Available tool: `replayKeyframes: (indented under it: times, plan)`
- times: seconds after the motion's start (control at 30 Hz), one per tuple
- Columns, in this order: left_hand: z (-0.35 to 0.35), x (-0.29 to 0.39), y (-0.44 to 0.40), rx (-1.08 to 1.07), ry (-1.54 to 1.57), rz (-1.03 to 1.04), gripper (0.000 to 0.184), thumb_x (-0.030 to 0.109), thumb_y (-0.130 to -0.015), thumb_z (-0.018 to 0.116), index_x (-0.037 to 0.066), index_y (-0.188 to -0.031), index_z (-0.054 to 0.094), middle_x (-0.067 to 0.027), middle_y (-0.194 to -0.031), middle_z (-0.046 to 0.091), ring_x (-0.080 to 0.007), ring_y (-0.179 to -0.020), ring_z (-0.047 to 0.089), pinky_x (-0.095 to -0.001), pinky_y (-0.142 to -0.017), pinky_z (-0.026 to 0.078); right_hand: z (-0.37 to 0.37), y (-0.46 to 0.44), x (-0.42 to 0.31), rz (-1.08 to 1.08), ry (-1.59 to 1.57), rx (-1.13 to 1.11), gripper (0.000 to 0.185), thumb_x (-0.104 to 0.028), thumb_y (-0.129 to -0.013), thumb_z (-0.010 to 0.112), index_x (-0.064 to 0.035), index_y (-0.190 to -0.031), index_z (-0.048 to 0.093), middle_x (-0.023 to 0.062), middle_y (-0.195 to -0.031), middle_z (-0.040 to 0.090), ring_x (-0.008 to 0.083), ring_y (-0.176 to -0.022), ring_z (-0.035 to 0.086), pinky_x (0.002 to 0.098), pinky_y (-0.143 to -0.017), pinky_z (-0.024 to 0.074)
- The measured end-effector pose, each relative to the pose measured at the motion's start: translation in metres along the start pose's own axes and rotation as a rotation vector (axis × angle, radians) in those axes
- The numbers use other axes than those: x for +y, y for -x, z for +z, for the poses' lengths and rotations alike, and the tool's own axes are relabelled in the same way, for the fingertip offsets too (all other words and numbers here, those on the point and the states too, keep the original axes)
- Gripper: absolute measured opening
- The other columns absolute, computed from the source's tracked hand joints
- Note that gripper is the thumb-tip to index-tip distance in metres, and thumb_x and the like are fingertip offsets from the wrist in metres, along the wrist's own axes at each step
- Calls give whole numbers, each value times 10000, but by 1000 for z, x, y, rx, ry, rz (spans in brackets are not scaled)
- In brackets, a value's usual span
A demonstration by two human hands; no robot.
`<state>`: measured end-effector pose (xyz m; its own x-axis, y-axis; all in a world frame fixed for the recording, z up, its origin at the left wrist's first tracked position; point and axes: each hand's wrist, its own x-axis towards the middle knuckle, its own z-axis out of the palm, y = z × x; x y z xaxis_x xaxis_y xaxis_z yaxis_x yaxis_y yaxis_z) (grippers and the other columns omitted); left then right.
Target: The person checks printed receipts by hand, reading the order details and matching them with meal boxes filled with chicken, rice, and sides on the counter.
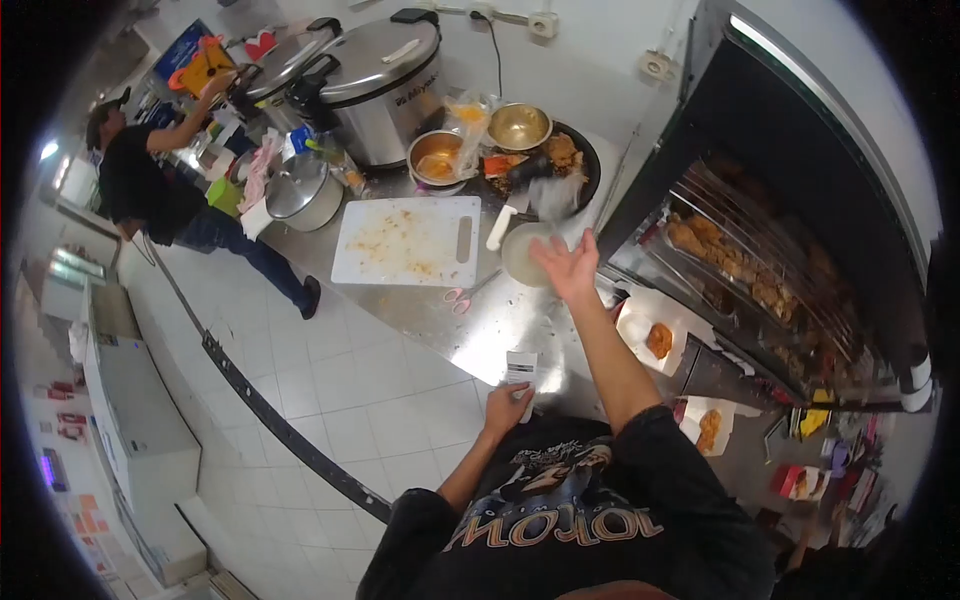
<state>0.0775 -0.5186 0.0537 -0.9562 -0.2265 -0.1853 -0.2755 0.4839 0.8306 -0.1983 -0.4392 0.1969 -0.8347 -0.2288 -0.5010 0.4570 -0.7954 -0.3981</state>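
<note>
My left hand [507, 408] pinches a small printed paper slip [521, 367] close to my body, at the front edge of the steel counter [500, 325]. Fingers spread and palm turned up, my right hand [568, 264] hovers at or just over a round, pale bowl [518, 262]; whether it touches the bowl I cannot tell. Beside that bowl lies a white-handled knife [501, 229], its blade partly hidden. Pink-handled scissors [459, 299] rest nearby. A blurred, clear plastic item [556, 197] is just beyond my right hand.
A white cutting board [365, 245] with crumbs lies left of the bowl. Large pressure cookers [385, 95], metal bowls [519, 128] and a black pan [590, 150] stand behind. At right is a display cabinet with fried chicken [705, 240] and boxed food [640, 325]. Another person [165, 170] works at left.
</note>
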Motion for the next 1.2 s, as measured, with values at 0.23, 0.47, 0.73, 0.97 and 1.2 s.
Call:
replayKeyframes:
  times: [0.23,0.47,0.73,0.97,1.2]
  plan:
    - [-13,14,31,-118,94,-128,309,248,-901,678,19,-1103,728,-196,-812,717,-148,-621,627,-327,-590,507,-117,141,7,199,1027,-487,372,-264,-991,580,-38,-1286,568,60,-1238,625,164,-1042,637,305,-883,514]
    - [20,55,5,-128,45,45,372,308,-923,647,-19,-1085,721,-247,-1002,714,-334,-967,701,-381,-887,520,-239,324,-138,-325,1061,207,125,-111,-906,604,-12,-931,677,45,-899,695,136,-751,659,298,-676,550]
    - [128,188,-77,-98,-262,207,544,456,-880,662,-60,-1044,712,-278,-1002,698,-398,-951,684,-433,-889,514,-435,388,-199,-776,1775,1417,493,-440,-851,663,-5,-1082,653,217,-944,695,401,-910,669,453,-803,526]
    - [214,125,-87,117,-421,329,270,234,-918,540,2,-859,667,-214,-832,661,-410,-778,619,-525,-715,475,-533,384,-256,-565,1543,933,364,-156,-902,563,-29,-1236,633,191,-1110,690,339,-1000,669,426,-849,522]
    - [212,128,50,252,-393,65,261,238,-859,606,1,-812,705,-258,-819,667,-428,-789,656,-522,-761,512,-542,427,-311,-1069,1679,862,308,-204,-993,514,35,-1169,597,217,-1083,633,368,-1020,604,429,-906,478]
